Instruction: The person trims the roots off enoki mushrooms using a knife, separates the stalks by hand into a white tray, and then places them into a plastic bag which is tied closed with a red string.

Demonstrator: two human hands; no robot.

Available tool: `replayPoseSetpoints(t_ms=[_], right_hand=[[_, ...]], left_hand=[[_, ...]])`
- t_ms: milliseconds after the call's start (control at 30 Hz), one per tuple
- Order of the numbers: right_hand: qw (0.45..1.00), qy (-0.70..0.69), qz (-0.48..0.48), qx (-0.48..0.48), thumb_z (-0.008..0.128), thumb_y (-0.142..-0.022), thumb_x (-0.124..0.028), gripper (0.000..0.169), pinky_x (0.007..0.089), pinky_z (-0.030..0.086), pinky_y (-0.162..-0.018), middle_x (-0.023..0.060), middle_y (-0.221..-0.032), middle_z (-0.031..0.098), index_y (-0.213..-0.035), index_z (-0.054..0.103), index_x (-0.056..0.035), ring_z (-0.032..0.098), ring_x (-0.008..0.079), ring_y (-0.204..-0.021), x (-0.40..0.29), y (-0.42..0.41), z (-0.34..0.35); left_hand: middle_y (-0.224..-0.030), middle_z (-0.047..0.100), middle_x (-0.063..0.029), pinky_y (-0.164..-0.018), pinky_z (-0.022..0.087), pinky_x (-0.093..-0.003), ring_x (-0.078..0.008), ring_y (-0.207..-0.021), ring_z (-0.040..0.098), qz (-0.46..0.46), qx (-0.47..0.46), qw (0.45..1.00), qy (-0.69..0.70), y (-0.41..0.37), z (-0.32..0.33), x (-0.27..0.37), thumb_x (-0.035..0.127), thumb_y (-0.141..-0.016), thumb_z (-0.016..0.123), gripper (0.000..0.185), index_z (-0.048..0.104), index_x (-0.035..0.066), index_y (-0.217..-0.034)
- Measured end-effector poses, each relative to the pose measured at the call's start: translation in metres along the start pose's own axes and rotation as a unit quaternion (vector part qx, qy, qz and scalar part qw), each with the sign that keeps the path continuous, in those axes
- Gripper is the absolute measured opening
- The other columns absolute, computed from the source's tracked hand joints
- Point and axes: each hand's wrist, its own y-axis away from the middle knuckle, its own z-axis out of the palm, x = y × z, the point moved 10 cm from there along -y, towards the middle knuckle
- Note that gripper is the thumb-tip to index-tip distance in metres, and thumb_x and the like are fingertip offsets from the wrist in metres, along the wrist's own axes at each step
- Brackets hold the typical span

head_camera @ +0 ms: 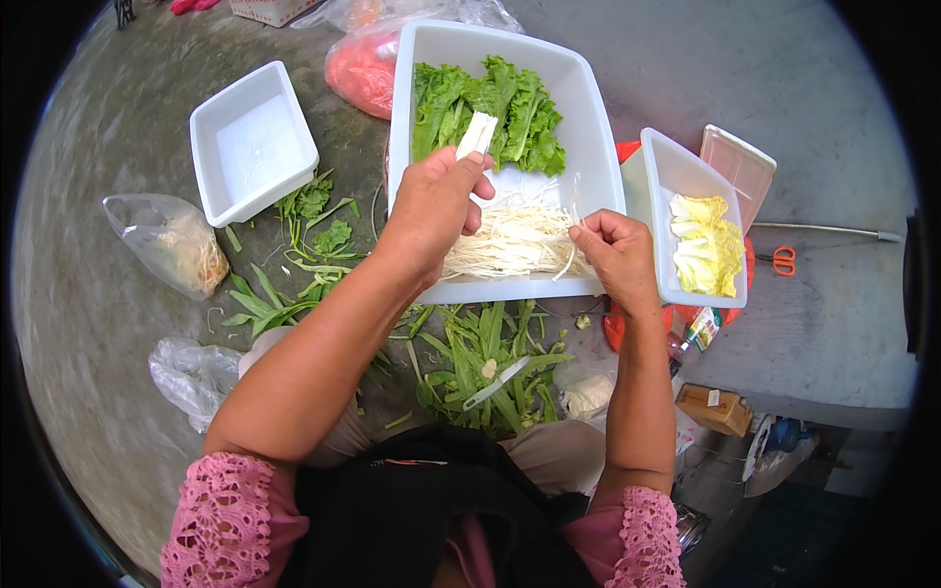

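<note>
My left hand [439, 202] grips a white clump of enoki mushroom [476, 134], its end sticking up past the thumb. Between the thumb and fingertips of my right hand [623, 256] are a few thin enoki strands [575, 192]. Both hands are over a large white plastic tub [597, 158]. Loose enoki mushrooms [507, 239] are heaped along the tub's near side, below and between the hands. Green lettuce leaves [514, 110] lie at its far side, partly hidden by the left hand and clump.
A smaller tub [650, 169] at right holds yellow cabbage leaves [706, 246]. Another white tub [253, 147] stands left. A knife [496, 384] rests on cut greens [478, 338] before me. Plastic bags [176, 246] lie left; orange-handled scissors [784, 261] are far right.
</note>
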Motion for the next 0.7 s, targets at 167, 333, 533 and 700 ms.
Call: replayPoseSetpoints(t_ms=[167,333,533,700], right_hand=[[0.935,0.349,-0.057,-0.033,0.070,-0.068,-0.014,0.017,0.0253,0.040,-0.050,0.0033,-0.055,0.053,-0.079,0.064,-0.0034,0.048,0.0112,-0.050,-0.018,0.002,0.003],[0.976,0.207,-0.060,-0.018,0.070,-0.070,-0.016,0.021,0.0278,0.044,-0.052,0.0029,-0.063,0.059,-0.088,0.066,-0.0055,0.056,0.0134,-0.057,-0.045,0.000,0.007],[0.980,-0.184,-0.032,-0.071,0.064,-0.081,-0.010,0.012,0.0184,0.034,-0.048,-0.0032,-0.062,0.054,-0.084,0.063,0.0008,0.043,0.0022,-0.054,-0.053,0.003,0.061],[0.994,-0.078,-0.036,-0.066,0.061,-0.085,-0.012,0.013,0.0174,0.034,-0.047,-0.0030,-0.060,0.053,-0.078,0.062,-0.0011,0.044,0.0018,-0.053,-0.042,0.005,0.048]], left_hand=[[-0.073,0.053,0.0001,-0.057,0.035,-0.0193,-0.0068,-0.057,0.041,0.056,-0.012,0.998,-0.008,0.000,0.005,0.011,0.022,-0.092,0.048,0.025,0.054,0.001,-0.104],[-0.095,0.058,-0.0037,-0.072,0.044,-0.0238,-0.0094,-0.081,0.053,-0.014,-0.085,0.995,0.041,0.005,0.023,-0.002,0.021,-0.093,0.046,0.027,0.054,0.003,-0.111],[-0.106,0.058,-0.0064,-0.073,0.047,-0.0287,-0.0135,-0.089,0.057,-0.092,-0.227,0.951,0.187,0.019,0.055,-0.017,0.020,-0.093,0.046,0.031,0.051,0.002,-0.117],[-0.089,0.060,-0.0052,-0.060,0.044,-0.0222,-0.0098,-0.068,0.056,-0.066,-0.080,0.994,0.031,0.009,0.024,-0.013,0.017,-0.090,0.050,0.022,0.053,0.002,-0.105]])
